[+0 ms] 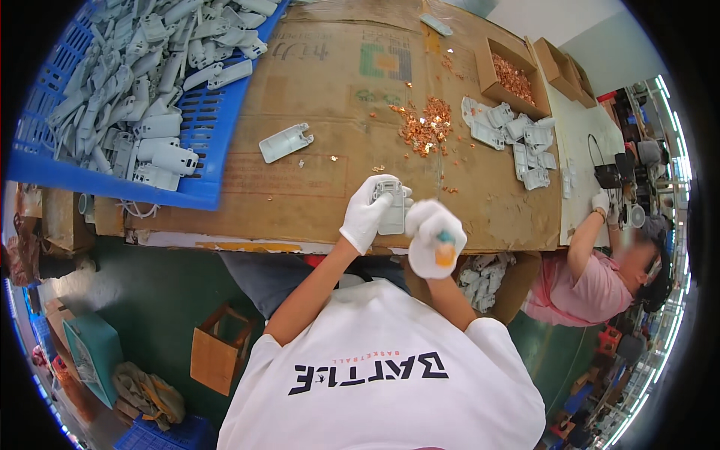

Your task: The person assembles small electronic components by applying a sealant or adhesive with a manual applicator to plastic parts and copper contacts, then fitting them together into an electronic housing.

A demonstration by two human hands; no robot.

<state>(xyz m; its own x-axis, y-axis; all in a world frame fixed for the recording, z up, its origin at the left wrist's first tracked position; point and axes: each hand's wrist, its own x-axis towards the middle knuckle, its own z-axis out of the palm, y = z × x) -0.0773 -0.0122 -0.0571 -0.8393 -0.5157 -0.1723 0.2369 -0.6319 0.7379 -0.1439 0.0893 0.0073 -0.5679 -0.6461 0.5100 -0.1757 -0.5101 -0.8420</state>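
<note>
My left hand, in a white glove, grips a pale grey plastic casing at the table's near edge, its thumb across the upper part. Just right of it, my gloved right hand is closed round a tool with an orange and teal handle. The tool's working end is hidden by the glove. Another pale casing lies alone farther left. Beyond my hands spreads a loose heap of small copper-coloured pieces. Several pale casings are bunched to its right.
A blue slatted crate heaped with pale casings takes up the left. A cardboard box of copper-coloured pieces stands far right. Under the table edge, another carton holds pale parts. A co-worker in pink sits at the right.
</note>
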